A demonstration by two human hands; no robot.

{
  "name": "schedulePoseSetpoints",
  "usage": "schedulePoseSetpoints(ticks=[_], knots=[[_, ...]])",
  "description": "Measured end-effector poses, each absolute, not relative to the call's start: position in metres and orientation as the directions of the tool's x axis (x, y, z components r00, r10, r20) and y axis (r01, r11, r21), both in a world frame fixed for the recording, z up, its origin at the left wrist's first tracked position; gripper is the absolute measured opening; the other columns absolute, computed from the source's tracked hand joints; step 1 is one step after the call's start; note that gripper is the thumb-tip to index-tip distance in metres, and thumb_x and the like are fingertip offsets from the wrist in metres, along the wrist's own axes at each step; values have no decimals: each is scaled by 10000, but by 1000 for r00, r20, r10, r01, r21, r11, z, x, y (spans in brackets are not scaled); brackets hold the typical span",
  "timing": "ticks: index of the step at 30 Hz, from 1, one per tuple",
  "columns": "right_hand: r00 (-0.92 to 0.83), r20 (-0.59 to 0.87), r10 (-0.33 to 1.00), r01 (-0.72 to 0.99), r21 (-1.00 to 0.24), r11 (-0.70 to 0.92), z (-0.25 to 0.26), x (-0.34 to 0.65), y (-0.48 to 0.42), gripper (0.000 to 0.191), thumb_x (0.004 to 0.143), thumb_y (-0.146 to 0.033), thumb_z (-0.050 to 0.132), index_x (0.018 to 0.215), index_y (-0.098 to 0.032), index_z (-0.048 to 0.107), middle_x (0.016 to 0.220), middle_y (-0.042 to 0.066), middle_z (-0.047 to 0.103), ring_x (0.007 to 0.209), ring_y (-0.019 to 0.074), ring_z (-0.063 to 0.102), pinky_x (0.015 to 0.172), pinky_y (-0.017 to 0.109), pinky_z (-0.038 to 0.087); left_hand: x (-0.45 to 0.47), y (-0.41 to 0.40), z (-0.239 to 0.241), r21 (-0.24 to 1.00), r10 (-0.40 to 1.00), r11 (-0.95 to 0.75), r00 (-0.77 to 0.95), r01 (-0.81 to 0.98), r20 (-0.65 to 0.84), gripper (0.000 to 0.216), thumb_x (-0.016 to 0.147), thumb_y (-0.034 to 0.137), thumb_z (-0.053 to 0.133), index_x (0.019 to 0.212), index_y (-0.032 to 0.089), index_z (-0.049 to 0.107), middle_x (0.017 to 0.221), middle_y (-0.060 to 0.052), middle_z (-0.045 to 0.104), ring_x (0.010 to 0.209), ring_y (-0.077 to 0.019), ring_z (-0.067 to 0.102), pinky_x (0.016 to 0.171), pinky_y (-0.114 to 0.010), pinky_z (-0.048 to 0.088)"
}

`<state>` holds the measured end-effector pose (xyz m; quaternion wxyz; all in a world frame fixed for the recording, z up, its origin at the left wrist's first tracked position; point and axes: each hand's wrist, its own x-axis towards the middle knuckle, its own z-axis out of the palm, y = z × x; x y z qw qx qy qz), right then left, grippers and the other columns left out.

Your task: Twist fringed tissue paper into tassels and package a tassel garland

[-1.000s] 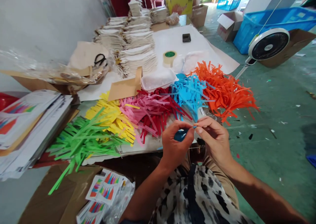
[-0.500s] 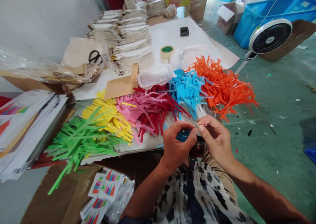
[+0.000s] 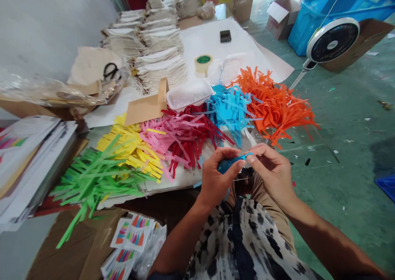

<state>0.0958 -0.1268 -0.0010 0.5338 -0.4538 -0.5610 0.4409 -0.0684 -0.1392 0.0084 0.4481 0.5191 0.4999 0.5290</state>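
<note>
Between my two hands is a blue paper tassel (image 3: 227,164), its upper end drawn into a narrow twist. My left hand (image 3: 216,177) is closed around its wider part, with the thumb and fingers covering much of it. The fingertips of my right hand (image 3: 273,169) pinch the narrow end. Both hands are just off the table's front edge, above my lap. Beyond them lie heaps of cut paper fringe: blue (image 3: 230,107), orange (image 3: 274,111), dark red (image 3: 197,125) and pink (image 3: 163,136). Yellow fringe (image 3: 132,146) and green fringe (image 3: 95,177) are farther left.
Behind the heaps are a clear plastic tray (image 3: 189,94), a tape roll (image 3: 203,64), a phone (image 3: 225,36) and stacked pale bundles (image 3: 162,68). Scissors (image 3: 110,71) lie at left, above papers (image 3: 33,156). A fan (image 3: 333,41) stands right. Printed cards (image 3: 129,239) rest in a box below.
More of the blue tassel shows between my hands, and its narrow end now spans from left to right fingertips. The whole view has shifted slightly.
</note>
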Motion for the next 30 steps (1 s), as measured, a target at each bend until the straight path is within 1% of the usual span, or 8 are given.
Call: schedulePoseSetpoints(ticks=[3,7,9,12,15,19,25,30], knots=[[-28,191,981,25,-981,191,-2,98,-127,98,964,-360,766,931,-269,749,921,8,698,874,195,639,830,345,506,-66,-139,9,996,994,-72,-77,47,75,173,885,358,835,923,203,769,864,-20,768,771,-144,691,713,-245,551],[-126,180,976,28,-982,185,-3,104,-127,107,965,-362,765,928,-262,761,945,16,709,891,201,650,848,351,507,-63,-137,9,996,993,-85,-79,-9,84,171,858,323,859,924,204,757,865,-19,768,782,-145,702,724,-241,557],[-106,184,977,21,-982,187,-4,108,-127,95,985,-360,742,984,-271,778,995,22,722,934,202,656,868,351,508,-63,-136,7,996,995,-86,-58,1,86,158,866,315,850,914,204,748,860,-14,762,776,-141,697,722,-239,551],[-16,180,984,29,-983,180,-4,114,-127,77,992,-347,736,982,-281,775,964,13,721,908,194,652,835,344,508,-62,-135,5,996,996,-88,-12,29,88,143,900,323,814,955,209,747,898,-15,767,813,-148,706,756,-247,547],[-38,226,973,110,-967,229,0,118,-128,104,984,-322,748,897,-267,754,875,3,698,833,185,632,786,343,493,-60,-135,6,993,992,-96,88,75,90,179,940,367,766,1023,209,752,955,-29,775,865,-162,706,789,-254,533],[-121,298,947,203,-926,318,7,125,-130,135,1005,-281,720,875,-266,752,852,2,701,815,181,626,763,348,470,-56,-134,12,980,969,-100,239,170,58,273,1021,404,640,870,192,721,746,5,669,692,-124,585,687,-240,451],[41,353,935,275,-903,329,13,151,-133,97,996,-292,730,906,-258,742,906,23,698,869,201,638,801,358,480,-44,-137,17,980,932,-62,361,190,-11,330,1056,365,547,788,192,630,671,19,603,628,-110,534,643,-234,418],[25,280,960,166,-948,272,14,169,-134,75,994,-329,734,1016,-276,783,929,17,679,857,176,629,778,314,502,-30,-138,13,992,917,-14,398,129,-39,366,1085,414,481,801,199,563,648,29,555,599,-104,513,623,-233,423]])
